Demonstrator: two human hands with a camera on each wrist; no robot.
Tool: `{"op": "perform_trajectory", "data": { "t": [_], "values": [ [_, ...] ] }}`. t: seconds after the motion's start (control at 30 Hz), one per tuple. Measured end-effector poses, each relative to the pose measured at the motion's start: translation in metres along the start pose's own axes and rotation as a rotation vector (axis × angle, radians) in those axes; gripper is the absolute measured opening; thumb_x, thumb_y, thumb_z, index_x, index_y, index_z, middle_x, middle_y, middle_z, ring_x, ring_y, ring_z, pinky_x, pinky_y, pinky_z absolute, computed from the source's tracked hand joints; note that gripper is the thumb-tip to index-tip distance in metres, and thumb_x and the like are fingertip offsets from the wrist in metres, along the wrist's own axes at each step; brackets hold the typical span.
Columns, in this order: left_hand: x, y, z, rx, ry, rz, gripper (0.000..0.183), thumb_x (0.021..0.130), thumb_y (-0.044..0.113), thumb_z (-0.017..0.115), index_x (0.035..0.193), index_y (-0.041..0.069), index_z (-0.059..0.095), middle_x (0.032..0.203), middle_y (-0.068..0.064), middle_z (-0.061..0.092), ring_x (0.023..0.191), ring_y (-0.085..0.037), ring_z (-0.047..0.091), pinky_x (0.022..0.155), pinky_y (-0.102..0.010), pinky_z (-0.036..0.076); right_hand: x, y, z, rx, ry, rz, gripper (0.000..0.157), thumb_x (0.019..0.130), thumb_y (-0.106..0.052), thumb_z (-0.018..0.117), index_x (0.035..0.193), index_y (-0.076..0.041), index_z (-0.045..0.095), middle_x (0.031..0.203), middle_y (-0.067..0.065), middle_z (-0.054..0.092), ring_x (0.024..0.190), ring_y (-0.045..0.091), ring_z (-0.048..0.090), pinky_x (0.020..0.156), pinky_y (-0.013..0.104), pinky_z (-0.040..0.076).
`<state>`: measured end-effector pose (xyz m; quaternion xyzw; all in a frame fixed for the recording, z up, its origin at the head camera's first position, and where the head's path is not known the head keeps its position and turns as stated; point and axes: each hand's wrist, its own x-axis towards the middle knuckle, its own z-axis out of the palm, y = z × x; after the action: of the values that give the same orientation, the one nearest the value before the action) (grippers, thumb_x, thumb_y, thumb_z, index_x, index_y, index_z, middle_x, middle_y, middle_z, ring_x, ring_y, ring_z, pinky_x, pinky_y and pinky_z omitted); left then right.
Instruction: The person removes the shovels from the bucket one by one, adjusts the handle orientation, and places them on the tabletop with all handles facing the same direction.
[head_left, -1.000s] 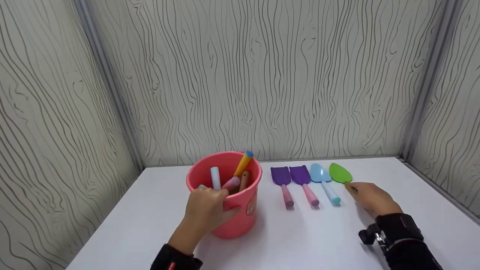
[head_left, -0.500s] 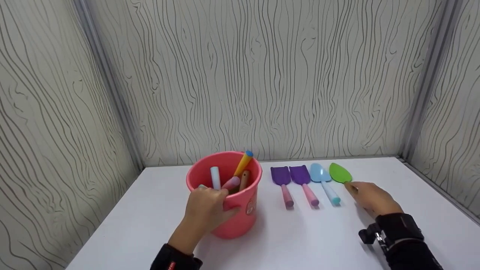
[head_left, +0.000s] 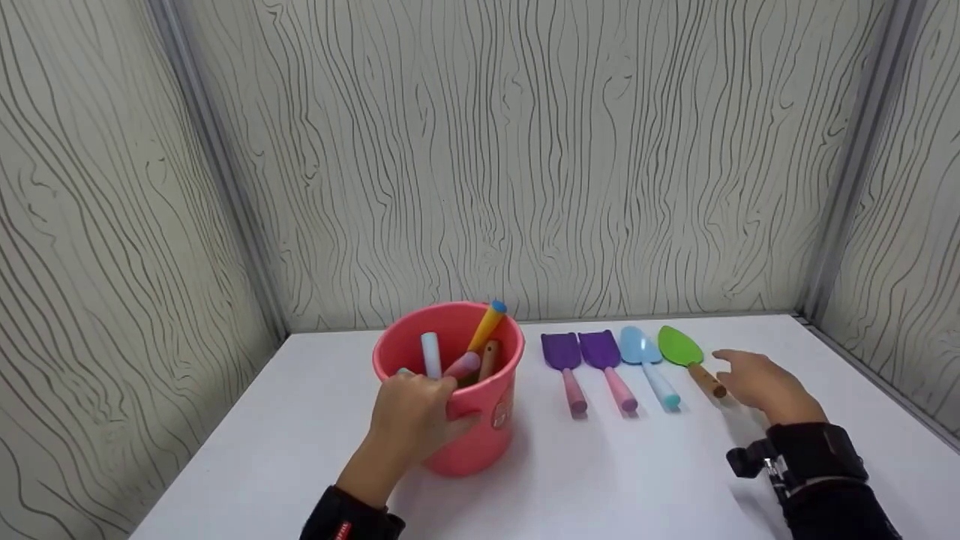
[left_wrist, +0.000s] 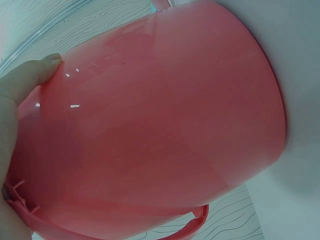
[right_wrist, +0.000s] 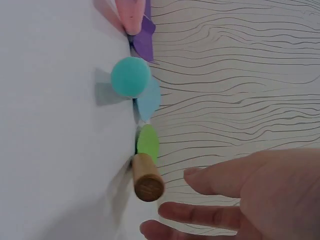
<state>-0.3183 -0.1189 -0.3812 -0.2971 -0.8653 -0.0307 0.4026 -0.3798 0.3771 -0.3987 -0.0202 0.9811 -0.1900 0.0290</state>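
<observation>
My left hand (head_left: 416, 412) grips the near rim of a pink bucket (head_left: 480, 442), fingers over the edge and thumb on the outer wall. Handles stand inside the bucket: a yellow one with a blue tip (head_left: 487, 328), a light blue one (head_left: 430, 355), a pink one (head_left: 462, 366) and a wooden one (head_left: 488, 360). My right hand (head_left: 765, 384) hovers just right of a green spatula (head_left: 680, 346) with a wooden handle (right_wrist: 147, 180). Its fingers are apart and hold nothing. In the right wrist view the thumb and fingers point toward that handle.
Left of the green spatula lie a light blue spatula (head_left: 640, 346) and two purple shovel-shaped spatulas (head_left: 600, 349) with pink handles, in a row. The white table (head_left: 600, 480) meets wood-grain-patterned panels (head_left: 525, 165) at the back and sides. A bucket handle (left_wrist: 185, 232) hangs along the bucket's side.
My right hand has let go of the green spatula's wooden handle and moved slightly right, leaving it lying on the table. The left hand and bucket have stayed put.
</observation>
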Motion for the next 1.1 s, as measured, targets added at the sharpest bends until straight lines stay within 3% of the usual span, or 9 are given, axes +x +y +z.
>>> {"op": "perform_trajectory", "data": {
  "t": [0.1, 0.27, 0.63, 0.77, 0.9, 1.1],
  "values": [
    [0.000, 0.001, 0.000, 0.000, -0.002, -0.002, 0.043, 0.076, 0.043, 0.096, 0.072, 0.014, 0.064, 0.059, 0.003, 0.063, 0.050, -0.014, 0.062, 0.062, -0.029, 0.062, -0.004, -0.006, -0.014, -0.040, 0.060, -0.033, 0.051, 0.109, -0.014, 0.048, 0.150, 0.014, 0.041, 0.143, 0.045, 0.049, 0.132, 0.063, 0.048, 0.105, 0.072, 0.045],
    [0.000, 0.000, 0.000, 0.002, 0.005, 0.001, 0.043, 0.077, 0.043, 0.096, 0.072, 0.014, 0.064, 0.059, 0.002, 0.063, 0.049, -0.014, 0.062, 0.062, -0.029, 0.062, -0.017, -0.026, -0.032, -0.046, 0.154, -0.078, 0.048, 0.108, -0.011, 0.049, 0.150, 0.013, 0.044, 0.126, 0.038, 0.063, 0.118, 0.057, 0.061, 0.093, 0.068, 0.053],
    [0.000, 0.001, 0.000, -0.025, 0.013, 0.000, 0.041, 0.078, 0.043, 0.095, 0.074, 0.014, 0.067, 0.060, 0.002, 0.065, 0.051, -0.014, 0.063, 0.065, -0.029, 0.063, -0.059, -0.096, -0.051, -0.070, 0.349, -0.204, 0.045, 0.108, -0.016, 0.057, 0.149, 0.003, 0.055, 0.131, 0.032, 0.065, 0.114, 0.052, 0.066, 0.079, 0.060, 0.058],
    [0.000, 0.000, 0.000, -0.033, 0.007, -0.005, 0.040, 0.077, 0.043, 0.095, 0.075, 0.014, 0.069, 0.061, 0.002, 0.066, 0.051, -0.014, 0.064, 0.066, -0.030, 0.063, -0.074, -0.132, -0.044, -0.086, 0.414, -0.301, 0.041, 0.107, -0.018, 0.063, 0.145, -0.003, 0.062, 0.128, 0.024, 0.068, 0.103, 0.039, 0.071, 0.076, 0.053, 0.060],
    [0.001, 0.000, -0.002, -0.014, -0.007, -0.010, 0.041, 0.077, 0.043, 0.095, 0.074, 0.014, 0.067, 0.059, 0.002, 0.064, 0.050, -0.014, 0.063, 0.064, -0.030, 0.062, -0.084, -0.165, -0.027, -0.113, 0.483, -0.459, 0.035, 0.102, -0.017, 0.072, 0.136, -0.009, 0.071, 0.116, 0.010, 0.071, 0.088, 0.020, 0.071, 0.070, 0.040, 0.060],
    [0.000, -0.001, -0.003, -0.010, -0.028, -0.020, 0.043, 0.075, 0.043, 0.096, 0.072, 0.015, 0.064, 0.059, 0.003, 0.064, 0.051, -0.014, 0.063, 0.063, -0.030, 0.062, -0.088, -0.209, 0.005, -0.181, 0.606, -0.662, 0.028, 0.092, -0.014, 0.084, 0.120, -0.014, 0.080, 0.097, -0.001, 0.069, 0.075, 0.011, 0.064, 0.064, 0.027, 0.057]
  ]
}}
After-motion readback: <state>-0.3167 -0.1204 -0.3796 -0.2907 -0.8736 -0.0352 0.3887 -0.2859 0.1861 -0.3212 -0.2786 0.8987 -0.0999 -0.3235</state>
